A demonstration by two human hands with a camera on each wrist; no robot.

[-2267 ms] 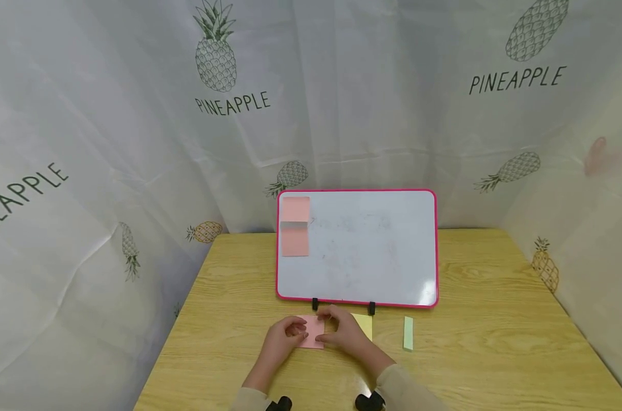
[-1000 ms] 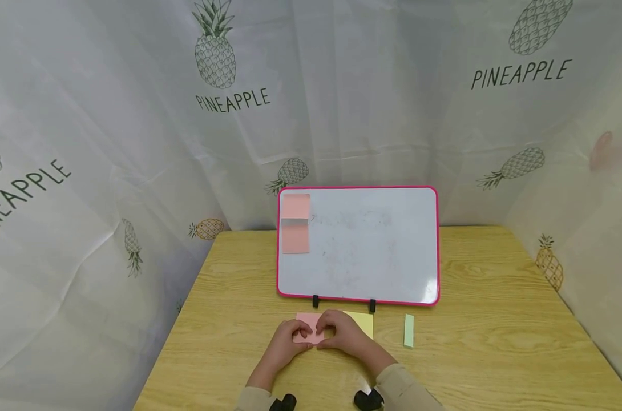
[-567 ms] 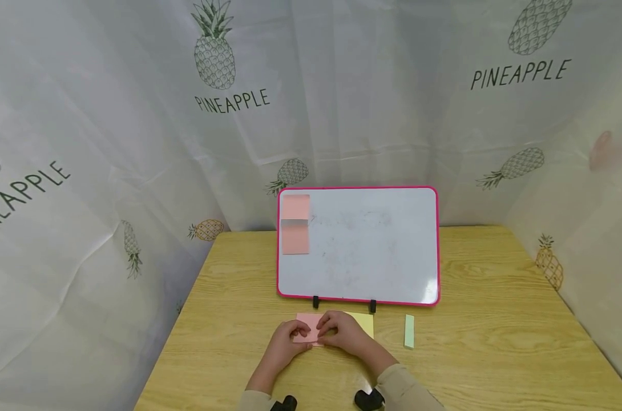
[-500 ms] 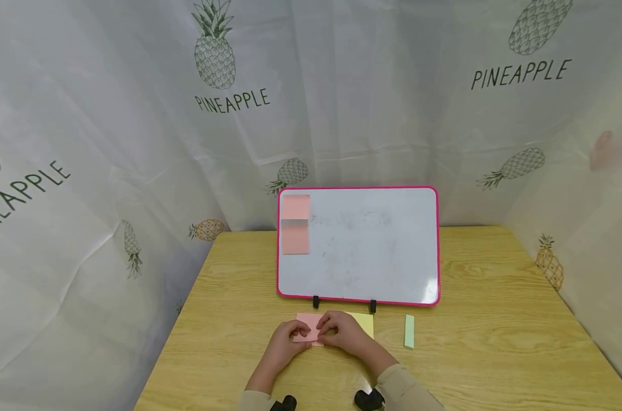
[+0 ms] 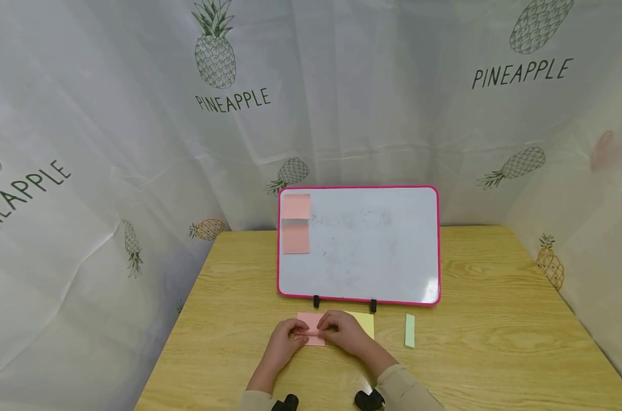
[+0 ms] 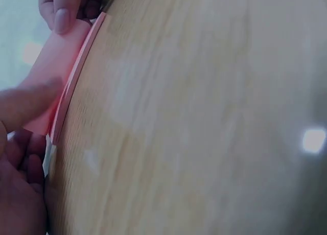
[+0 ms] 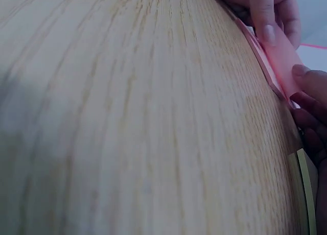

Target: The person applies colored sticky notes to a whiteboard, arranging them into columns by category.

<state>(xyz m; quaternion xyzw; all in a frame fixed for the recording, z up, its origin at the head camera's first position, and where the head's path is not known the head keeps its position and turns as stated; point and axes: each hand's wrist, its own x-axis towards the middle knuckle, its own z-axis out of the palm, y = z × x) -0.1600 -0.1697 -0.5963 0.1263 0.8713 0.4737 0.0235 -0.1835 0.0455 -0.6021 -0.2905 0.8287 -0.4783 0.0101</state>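
Note:
A pink sticky note pad (image 5: pixel 316 342) lies on the table below the whiteboard. Its top sheet (image 6: pixel 59 59) is bent up off the near edge of the stack, as both wrist views show. My left hand (image 5: pixel 282 347) pinches one end of that sheet between thumb and fingers. At the other end, the thumb and fingers of my right hand (image 5: pixel 348 335) pinch the same sheet. Partly hidden behind the right hand is a yellow sticky note pad (image 5: pixel 365 324). Farther right lies a narrow pale green sticky note pad (image 5: pixel 410 331).
A pink-framed whiteboard (image 5: pixel 372 257) stands on black feet (image 5: pixel 373 305) behind the pads. Two pink sticky notes, an upper note (image 5: pixel 297 206) and a lower note (image 5: pixel 296 239), hang at its left side. A pineapple-print curtain (image 5: pixel 362 114) surrounds the wooden table (image 5: pixel 496 319).
Both hands have come to the near edge of the pink pad. The top sheet's near edge has been lifted and raised away from the stack, baring the sheet beneath.

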